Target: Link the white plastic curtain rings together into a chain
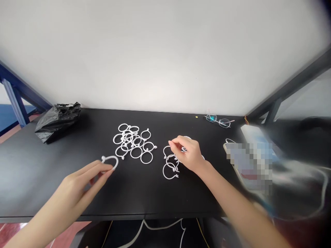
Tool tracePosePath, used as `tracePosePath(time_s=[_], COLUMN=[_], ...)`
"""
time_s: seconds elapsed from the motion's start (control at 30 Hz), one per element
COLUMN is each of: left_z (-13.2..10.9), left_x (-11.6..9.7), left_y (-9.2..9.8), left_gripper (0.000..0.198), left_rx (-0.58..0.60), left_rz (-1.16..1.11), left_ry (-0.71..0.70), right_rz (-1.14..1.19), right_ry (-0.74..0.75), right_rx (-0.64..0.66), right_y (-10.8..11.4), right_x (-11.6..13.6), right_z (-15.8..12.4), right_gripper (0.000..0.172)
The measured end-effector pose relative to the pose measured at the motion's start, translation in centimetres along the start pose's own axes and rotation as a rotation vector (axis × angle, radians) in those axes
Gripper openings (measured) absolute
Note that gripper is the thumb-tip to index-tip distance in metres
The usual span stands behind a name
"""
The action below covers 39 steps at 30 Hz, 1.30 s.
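Observation:
Pinched between the thumb and fingers of my left hand is a white plastic curtain ring with a small knob, raised over the black table's near left part. My right hand is over a smaller group of white rings on the right, several of which show gaps in their loops. Its thumb and fingertips are pressed together; whatever they hold, if anything, I cannot make out. The hand hides part of that group. Between my hands lies a larger, overlapping pile of white rings, many looking closed.
A crumpled black plastic bag lies at the table's back left. Eyeglasses rest near the wall on the right. A phone-like object, partly pixelated, and a blurred white box are at the right edge. Cables hang below the front edge.

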<state>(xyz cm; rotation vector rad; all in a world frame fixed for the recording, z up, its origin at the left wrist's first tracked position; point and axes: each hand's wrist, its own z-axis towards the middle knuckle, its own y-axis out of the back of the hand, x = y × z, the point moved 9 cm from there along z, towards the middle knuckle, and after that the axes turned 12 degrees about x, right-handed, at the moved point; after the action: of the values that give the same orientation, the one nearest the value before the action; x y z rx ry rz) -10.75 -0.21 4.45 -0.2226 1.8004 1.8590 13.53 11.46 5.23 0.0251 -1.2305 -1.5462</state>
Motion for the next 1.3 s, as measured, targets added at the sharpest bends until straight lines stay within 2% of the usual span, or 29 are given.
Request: tracePosePath(time_s=[0.07, 0.17, 0.23, 0.33, 0.43, 0.63, 0.83, 1.0, 1.13, 1.2, 1.3], left_z=[2.3, 4.7, 5.7, 6.7, 7.7, 10.3, 12.2, 11.6, 10.6, 10.6, 10.9], left_x=[-0.4, -1.3, -1.6, -2.2, -3.7, -6.3, -6.5, -6.8, -7.4, -7.2, -6.3], left_y=[-0.7, -2.1, -2.9, -3.6, -4.3, -6.4, -7.8, -7.7, -7.2, -6.9, -6.4], left_gripper=[0.019, 0.023, 0.026, 0.027, 0.025, 0.022, 0.035, 0.022, 0.019, 0.017, 0.011], left_rx=[0.025, 0.056, 0.088, 0.131, 0.157, 0.215, 0.24, 0.115, 0.026, -0.003, -0.046], left_rz=[0.079, 0.196, 0.246, 0.262, 0.209, 0.078, -0.023, -0.112, -0.235, -0.309, -0.416], left_ry=[-0.03, -0.122, -0.142, -0.135, -0.182, -0.317, -0.365, -0.408, -0.497, -0.472, -0.358], right_rz=[0.018, 0.023, 0.003, -0.071, -0.167, -0.24, -0.026, 0.102, 0.223, 0.288, 0.353], right_ry=[-0.065, -0.197, -0.234, -0.256, -0.309, -0.315, -0.321, -0.369, -0.386, -0.375, -0.345], right_rx=[0.083, 0.325, 0.422, 0.453, 0.47, 0.436, 0.233, 0.146, 0.17, 0.194, 0.191], right_y=[-0.1, -1.2, -1.7, -2.0, -2.6, -2.8, -1.5, -1.4, -2.1, -2.4, -2.4], right_x=[-0.7, -2.0, -2.5, -3.0, -3.5, -3.3, -3.6, -4.1, -3.8, -3.5, -3.1], right_z=[0.3, 0.3, 0.1, 0.0, -0.1, 0.2, 0.4, 0.1, -0.3, -0.3, -0.3], right_gripper=[0.02, 0.005, 0.008, 0.014, 0.013, 0.015, 0.008, 0.004, 0.007, 0.007, 0.006])
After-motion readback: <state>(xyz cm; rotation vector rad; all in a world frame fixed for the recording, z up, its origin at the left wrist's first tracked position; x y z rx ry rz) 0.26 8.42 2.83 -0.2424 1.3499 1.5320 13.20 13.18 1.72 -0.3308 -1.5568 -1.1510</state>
